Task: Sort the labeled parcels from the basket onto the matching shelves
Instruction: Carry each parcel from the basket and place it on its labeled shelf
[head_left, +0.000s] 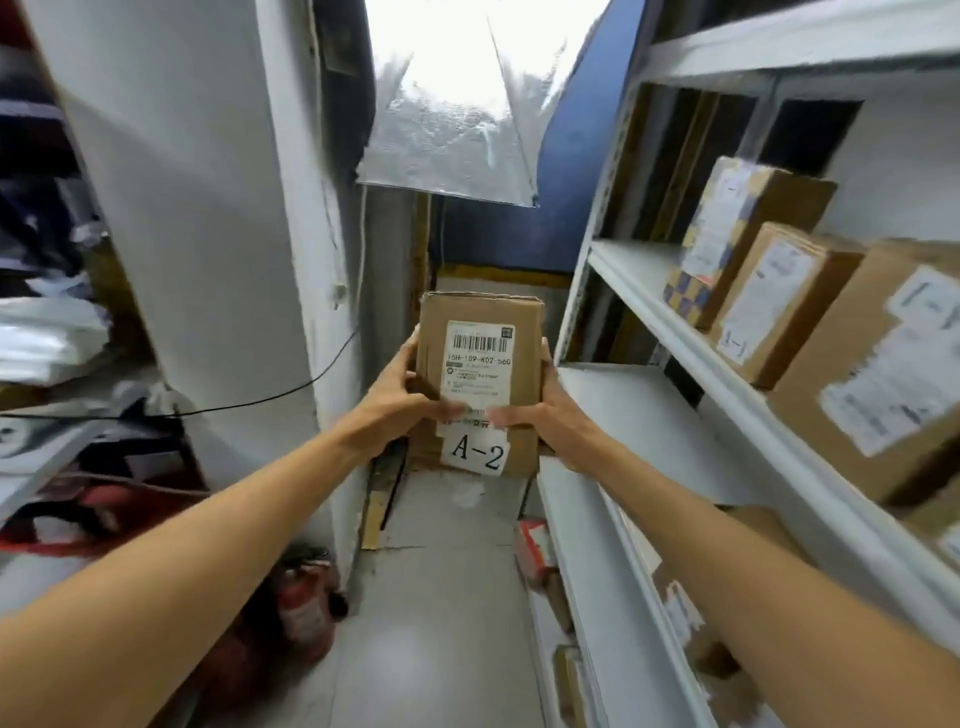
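Cardboard parcel (480, 374) labelled A-2, gripped upright by left hand (402, 400) and right hand (540, 410), beside white shelves (649, 306)

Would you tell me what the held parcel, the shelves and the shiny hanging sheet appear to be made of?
Parcel: matte brown cardboard, frayed top edge, paper labels.
Shelves: probably white-painted metal, thin smooth lips.
Sheet: likely silver foil, crinkled and glaring.

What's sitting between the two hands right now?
The head view shows one brown cardboard parcel with a white A-2 sticker, gripped between the left hand and the right hand; nothing else lies between them.
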